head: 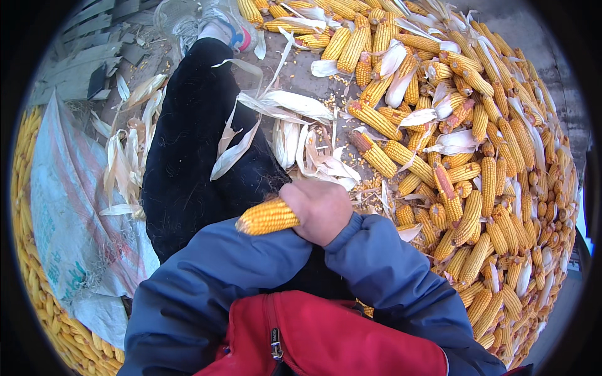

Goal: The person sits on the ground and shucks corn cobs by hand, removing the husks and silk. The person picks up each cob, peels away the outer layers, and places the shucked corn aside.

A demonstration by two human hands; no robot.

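My right hand is closed around a husked ear of yellow corn, whose tip points left over my left sleeve. My left hand is hidden, its sleeve ending beneath my right hand. Just beyond, pale dry husks spread over the ground, and a few strips lie across the black trouser leg. A large heap of husked ears rises on the right, some of them with reddish patches or bits of husk.
A worn woven plastic sack lies at the left, with more corn behind it. Loose kernels and husks litter the ground. Grey wooden boards are at the upper left. A shoe shows at the top, near the heap.
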